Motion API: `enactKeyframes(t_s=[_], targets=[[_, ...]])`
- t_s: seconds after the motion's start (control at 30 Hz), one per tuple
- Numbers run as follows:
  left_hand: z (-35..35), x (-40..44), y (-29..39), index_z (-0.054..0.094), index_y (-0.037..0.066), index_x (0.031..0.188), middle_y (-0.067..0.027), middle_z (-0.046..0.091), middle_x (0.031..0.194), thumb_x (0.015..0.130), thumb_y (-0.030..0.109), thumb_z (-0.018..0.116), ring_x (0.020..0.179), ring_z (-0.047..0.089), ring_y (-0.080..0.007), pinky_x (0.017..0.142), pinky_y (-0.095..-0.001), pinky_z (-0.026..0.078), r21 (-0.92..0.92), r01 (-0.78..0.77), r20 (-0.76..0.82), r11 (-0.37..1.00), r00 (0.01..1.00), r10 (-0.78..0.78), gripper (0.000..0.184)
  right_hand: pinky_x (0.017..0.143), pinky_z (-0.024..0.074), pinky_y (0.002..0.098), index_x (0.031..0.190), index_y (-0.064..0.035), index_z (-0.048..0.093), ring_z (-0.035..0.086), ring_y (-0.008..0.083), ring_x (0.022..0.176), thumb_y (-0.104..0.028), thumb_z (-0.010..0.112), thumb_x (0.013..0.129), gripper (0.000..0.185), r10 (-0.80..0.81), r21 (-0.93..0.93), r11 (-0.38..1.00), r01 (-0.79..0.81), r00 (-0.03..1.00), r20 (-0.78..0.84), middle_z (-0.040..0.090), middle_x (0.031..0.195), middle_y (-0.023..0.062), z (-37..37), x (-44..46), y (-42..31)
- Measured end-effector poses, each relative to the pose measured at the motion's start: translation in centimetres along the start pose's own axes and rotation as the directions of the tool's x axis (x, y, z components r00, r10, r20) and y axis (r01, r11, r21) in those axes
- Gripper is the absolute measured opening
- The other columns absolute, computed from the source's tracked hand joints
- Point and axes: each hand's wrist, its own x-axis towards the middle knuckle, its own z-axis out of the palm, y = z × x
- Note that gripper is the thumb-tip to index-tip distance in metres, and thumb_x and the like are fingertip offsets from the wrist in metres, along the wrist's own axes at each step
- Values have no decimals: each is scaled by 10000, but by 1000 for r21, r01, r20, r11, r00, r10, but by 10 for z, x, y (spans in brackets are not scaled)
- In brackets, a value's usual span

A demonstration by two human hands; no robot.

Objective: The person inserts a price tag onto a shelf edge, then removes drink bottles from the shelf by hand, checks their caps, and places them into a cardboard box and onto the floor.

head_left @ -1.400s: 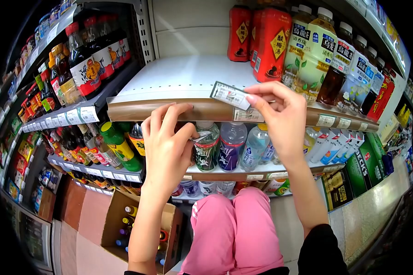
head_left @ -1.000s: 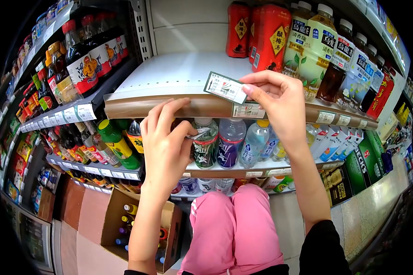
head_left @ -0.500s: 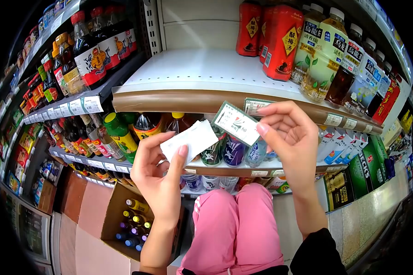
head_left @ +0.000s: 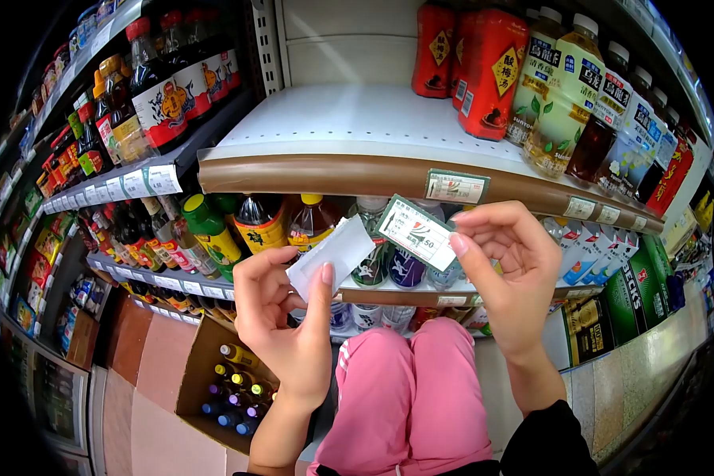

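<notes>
Two pinches from where I stand: left hand [head_left: 289, 341] grips a white slip [head_left: 330, 258], right hand [head_left: 516, 285] a green-edged price tag [head_left: 416, 232] by one end, before the lower bottles [head_left: 369, 270]. Loose fingertip hold might drop the tag among them. Tag: flat, tilted, printed "50"; slip: visible face blank.

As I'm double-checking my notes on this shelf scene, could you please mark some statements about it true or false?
1. The right hand holds a rectangular white price tag with a green border. True.
2. The left hand holds a red can. False: it holds plain white paper.
3. A green-edged white label sits on the brown shelf edge. True.
4. The brown cardboard box stands on the upper shelf. False: it stands on the tiled floor.
</notes>
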Motion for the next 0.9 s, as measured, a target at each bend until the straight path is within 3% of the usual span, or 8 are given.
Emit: enactKeyframes(t_s=[0.13, 0.33, 0.5, 0.67, 0.9], targets=[[0, -3, 2, 528, -6, 1077, -42, 626, 785, 834, -18, 711, 696, 606, -53, 560, -162, 444, 3, -23, -10, 1000, 1000, 23, 305, 622, 486, 202, 963, 38, 654, 642, 87, 772, 75, 638, 835, 134, 3, 11, 1000, -3, 1000, -8, 679, 916, 61, 1, -1, 0], [2, -8, 2, 555, -21, 1031, -56, 648, 768, 821, -32, 720, 667, 611, -58, 556, -173, 459, 47, -96, -5, 994, 995, 96, 267, 524, 465, 220, 906, -5, 684, 631, 110, 689, 88, 659, 792, 149, -224, -238, 946, 221, 974, 15, 666, 841, 79, 9, -7, 8], [5, -11, 2, 611, -23, 920, -73, 679, 780, 805, -42, 727, 659, 642, -76, 555, -195, 498, 132, -192, 68, 972, 981, 184, 164, 511, 475, 231, 908, -26, 701, 631, 125, 666, 97, 655, 787, 179, -234, -207, 948, 241, 970, 57, 664, 826, 79, 23, -13, 11], [7, -16, 1, 638, -66, 915, -101, 696, 820, 819, -56, 711, 714, 674, -105, 628, -234, 556, -75, -24, 120, 997, 992, 33, 122, 571, 527, 240, 967, -11, 715, 645, 133, 694, 99, 650, 792, 216, -207, -193, 953, 235, 966, 155, 664, 864, 84, 29, -20, 14], [4, -20, 1, 667, -75, 941, -108, 711, 859, 811, -62, 719, 729, 676, -114, 651, -228, 551, -118, 14, 100, 993, 995, -2, 141, 619, 530, 243, 1008, 3, 712, 650, 145, 727, 43, 701, 794, 218, -127, -192, 970, 150, 984, 125, 663, 908, 100, 35, -26, 12]])
